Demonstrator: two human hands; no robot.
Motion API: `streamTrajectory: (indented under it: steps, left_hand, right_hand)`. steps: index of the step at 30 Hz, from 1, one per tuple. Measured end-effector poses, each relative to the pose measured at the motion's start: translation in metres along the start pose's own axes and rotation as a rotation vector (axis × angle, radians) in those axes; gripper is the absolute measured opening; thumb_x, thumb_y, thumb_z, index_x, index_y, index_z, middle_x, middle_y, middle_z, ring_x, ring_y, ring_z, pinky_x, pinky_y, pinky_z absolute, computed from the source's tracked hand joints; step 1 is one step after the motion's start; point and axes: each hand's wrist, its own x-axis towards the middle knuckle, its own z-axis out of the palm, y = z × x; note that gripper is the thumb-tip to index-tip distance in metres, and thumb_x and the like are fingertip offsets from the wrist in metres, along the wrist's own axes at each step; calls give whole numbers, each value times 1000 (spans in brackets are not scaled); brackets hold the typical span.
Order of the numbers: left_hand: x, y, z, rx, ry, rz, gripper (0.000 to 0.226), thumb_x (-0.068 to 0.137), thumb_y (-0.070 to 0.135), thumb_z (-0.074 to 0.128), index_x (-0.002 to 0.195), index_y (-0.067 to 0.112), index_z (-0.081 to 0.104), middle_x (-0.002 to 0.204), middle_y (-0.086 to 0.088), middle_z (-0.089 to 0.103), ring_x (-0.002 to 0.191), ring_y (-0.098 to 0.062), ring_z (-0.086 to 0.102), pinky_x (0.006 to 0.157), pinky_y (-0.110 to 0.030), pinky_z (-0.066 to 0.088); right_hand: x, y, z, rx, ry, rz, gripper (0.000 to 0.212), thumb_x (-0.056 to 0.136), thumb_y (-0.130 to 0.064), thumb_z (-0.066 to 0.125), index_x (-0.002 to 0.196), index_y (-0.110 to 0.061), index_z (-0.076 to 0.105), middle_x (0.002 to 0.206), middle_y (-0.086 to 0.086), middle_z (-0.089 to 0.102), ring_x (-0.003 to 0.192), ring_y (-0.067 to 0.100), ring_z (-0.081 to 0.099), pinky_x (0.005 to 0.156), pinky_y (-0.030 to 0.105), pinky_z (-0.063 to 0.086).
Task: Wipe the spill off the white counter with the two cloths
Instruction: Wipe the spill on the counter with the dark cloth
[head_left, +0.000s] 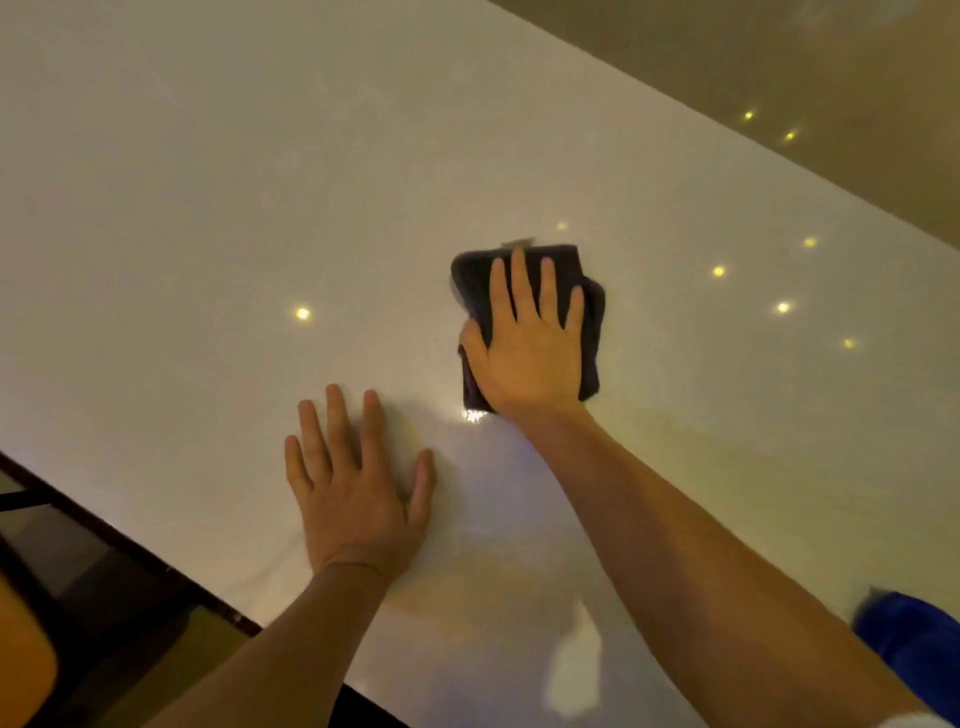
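Right hand (530, 338), centre right of frame: flat, fingers spread, palm pressing a folded dark cloth (589, 332) onto the white surface (208, 182). Not gripping; holding by pressure only. Left hand (358, 483), lower centre: open, splayed flat on the bare surface, empty. A blue cloth (914, 644) lies at the lower right edge, well apart from both hands, unused. No distinct spill visible; a faint sheen near the dark cloth. Judgement: wiping underway with one cloth; second cloth's pass remains.
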Motion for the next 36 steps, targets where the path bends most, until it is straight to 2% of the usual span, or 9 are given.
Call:
streamTrajectory:
  steps: [4,6,11,16,20,24,27,30,36]
  left_hand:
    - [2,-2,1,-11,39,-4,80,91,68,19,157,22,12,167,-12,1,152,-33,-9,121,-53,-1]
    - [1,-3,2,2,33,1,81,91,68,19,157,22,10,167,-12,0,152,-34,-9,121,-53,-1]
    - [2,1,0,-14,37,9,80,91,64,22,156,18,15,166,-14,3,152,-36,-7,121,-54,0]
    - [-2,2,-2,2,21,24,83,91,67,16,157,18,8,166,-14,-2,152,-35,-11,121,-54,-1]
    - [-3,4,4,34,57,7,84,91,68,16,157,19,7,167,-13,-1,152,-35,-8,121,-54,1]
    - [-4,-1,8,20,80,25,82,90,67,17,157,20,8,166,-13,1,152,-34,-7,121,-54,1]
    - [-4,0,9,18,89,35,82,91,67,16,157,20,8,166,-14,2,152,-34,-7,121,-55,2]
    - [-5,2,6,17,89,26,82,91,67,14,157,19,8,166,-14,1,152,-34,-7,121,-54,0]
    - [-7,1,8,53,84,48,85,89,70,5,157,19,0,166,-14,-4,151,-36,-10,121,-54,-2]
  right_hand:
    - [24,-13,8,-23,50,-55,70,101,-49,31,160,-11,27,166,14,28,154,37,19,121,63,15]
    - [-52,2,17,3,105,-85,68,101,-46,37,159,-11,30,165,14,31,154,36,20,122,61,16]
    - [-270,38,29,11,17,36,85,90,-51,47,162,-19,13,168,6,16,153,39,22,122,62,11]
    - [-156,25,14,7,-2,116,73,96,-49,41,158,-12,31,162,17,36,149,39,29,121,64,16]
    - [-44,13,2,19,6,180,72,101,-51,30,160,-12,24,168,14,23,154,39,17,121,64,13]
    - [-121,6,16,77,82,94,70,97,-47,40,158,-12,31,165,14,32,154,35,20,121,61,15]
    - [-261,-6,38,110,8,28,76,88,-48,53,156,-21,35,166,5,30,154,33,20,119,63,19]
    - [-335,-6,44,72,-54,-78,78,75,-53,61,147,-26,49,162,0,36,147,34,37,116,62,23]
    - [-228,60,17,140,33,-82,67,93,-49,51,154,-20,43,161,5,41,151,32,29,121,61,19]
